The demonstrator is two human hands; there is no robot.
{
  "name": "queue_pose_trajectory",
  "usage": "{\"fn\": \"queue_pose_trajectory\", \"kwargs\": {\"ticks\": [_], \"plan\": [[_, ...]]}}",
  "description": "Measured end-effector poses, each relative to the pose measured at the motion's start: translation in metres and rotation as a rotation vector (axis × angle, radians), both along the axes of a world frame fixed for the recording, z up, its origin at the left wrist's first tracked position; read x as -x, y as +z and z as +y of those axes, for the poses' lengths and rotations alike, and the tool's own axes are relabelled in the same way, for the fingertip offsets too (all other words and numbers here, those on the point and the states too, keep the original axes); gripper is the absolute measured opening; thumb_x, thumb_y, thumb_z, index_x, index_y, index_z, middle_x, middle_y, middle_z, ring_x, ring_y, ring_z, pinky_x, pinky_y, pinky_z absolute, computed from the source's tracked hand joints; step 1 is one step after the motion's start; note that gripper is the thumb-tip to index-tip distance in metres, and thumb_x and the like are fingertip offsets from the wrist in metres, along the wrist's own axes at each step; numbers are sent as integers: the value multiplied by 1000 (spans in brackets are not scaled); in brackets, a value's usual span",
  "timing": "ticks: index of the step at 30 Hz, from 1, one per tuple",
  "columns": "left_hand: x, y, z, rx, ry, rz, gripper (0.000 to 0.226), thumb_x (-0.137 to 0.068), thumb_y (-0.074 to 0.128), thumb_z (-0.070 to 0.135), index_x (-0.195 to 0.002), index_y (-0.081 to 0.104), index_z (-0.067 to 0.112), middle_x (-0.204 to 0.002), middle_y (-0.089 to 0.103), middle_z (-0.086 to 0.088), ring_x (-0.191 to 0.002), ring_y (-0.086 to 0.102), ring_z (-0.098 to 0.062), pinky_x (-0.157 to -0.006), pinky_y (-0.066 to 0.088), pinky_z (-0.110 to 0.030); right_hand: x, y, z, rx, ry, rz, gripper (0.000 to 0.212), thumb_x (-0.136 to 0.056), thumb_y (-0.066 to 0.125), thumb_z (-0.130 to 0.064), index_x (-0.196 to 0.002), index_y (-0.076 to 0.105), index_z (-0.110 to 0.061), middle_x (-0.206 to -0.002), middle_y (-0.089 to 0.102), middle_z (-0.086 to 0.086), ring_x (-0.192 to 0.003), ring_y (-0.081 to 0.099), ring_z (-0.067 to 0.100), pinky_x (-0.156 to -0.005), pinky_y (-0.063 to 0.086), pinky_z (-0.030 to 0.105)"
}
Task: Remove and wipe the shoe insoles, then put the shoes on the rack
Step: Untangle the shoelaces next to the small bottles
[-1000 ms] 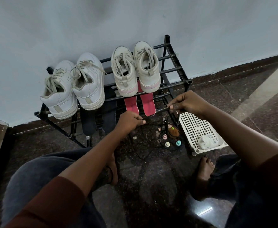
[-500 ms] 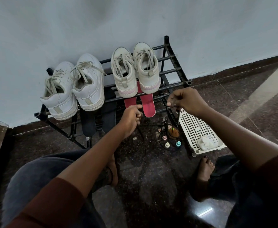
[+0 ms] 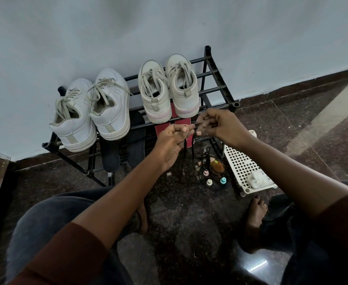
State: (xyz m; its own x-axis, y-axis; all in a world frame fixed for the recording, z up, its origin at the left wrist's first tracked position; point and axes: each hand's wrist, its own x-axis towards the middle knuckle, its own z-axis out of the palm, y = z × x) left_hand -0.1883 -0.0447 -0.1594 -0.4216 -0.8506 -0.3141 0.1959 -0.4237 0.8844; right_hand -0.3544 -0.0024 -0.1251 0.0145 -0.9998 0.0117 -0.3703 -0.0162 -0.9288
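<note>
Pinching a dark lace (image 3: 189,146) between both hands, we work just in front of the rack (image 3: 220,93). The left hand (image 3: 172,138) has its fingers (image 3: 184,130) curled round one stretch of the lace, and the right hand (image 3: 218,126) nips another with thumb and fingertips, the loose ends dangling toward the floor.

Both white pairs already sit on the top bars — the big pair (image 3: 91,114) at the left, the small pair (image 3: 169,89) at the right. Red insoles (image 3: 162,130) and dark insoles (image 3: 123,149) lean on the shelf below.

The risks, as we judge them: a tug on the lace could swing our knuckles into the heel of the small pair, which overhangs the front bar, and tip a shoe off. The hanging ends could also snag the little bottles (image 3: 214,177) on the floor, or drag across the insoles and dirty them again.
</note>
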Motion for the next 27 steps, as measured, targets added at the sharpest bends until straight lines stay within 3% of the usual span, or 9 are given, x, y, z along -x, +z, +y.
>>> {"fn": "queue_pose_trajectory", "kwargs": {"ticks": [5,13,16,20,27], "plan": [[4,6,6,-52,5,-74,9,-89,60,5,-88,65,12,-73,71,11,-73,64,4,-68,49,-12,-6,-1,-1,22,-50,-44,30,-73,73,3,-83,52,-16,-69,66,1,-67,64,6,-62,49,13],[3,9,9,-25,72,-150,7,-85,65,6,-88,68,12,-65,70,13,-63,63,6,-57,49,-10,-14,-9,1,12,-100,-66,34,-76,70,2,-92,43,-11,-75,69,2,-74,66,14,-69,52,19],[4,9,10,-11,51,-137,6,-86,64,7,-87,67,12,-67,71,11,-66,64,5,-60,50,-12,-16,-12,1,46,-122,-84,36,-77,69,2,-88,40,-16,-76,67,5,-73,63,18,-71,52,25],[5,9,11,-25,30,-125,6,-90,60,10,-89,66,12,-65,69,13,-70,64,4,-68,50,-15,-17,-16,-1,69,-177,-144,36,-76,67,6,-84,41,-17,-75,55,0,-71,51,14,-63,48,17],[4,7,10,-94,-19,-97,8,-91,58,11,-89,66,9,-71,70,9,-78,63,-4,-80,51,-22,-21,-24,-2,20,-182,-209,35,-77,68,5,-79,42,-19,-74,49,-1,-68,45,12,-63,46,18]]}}
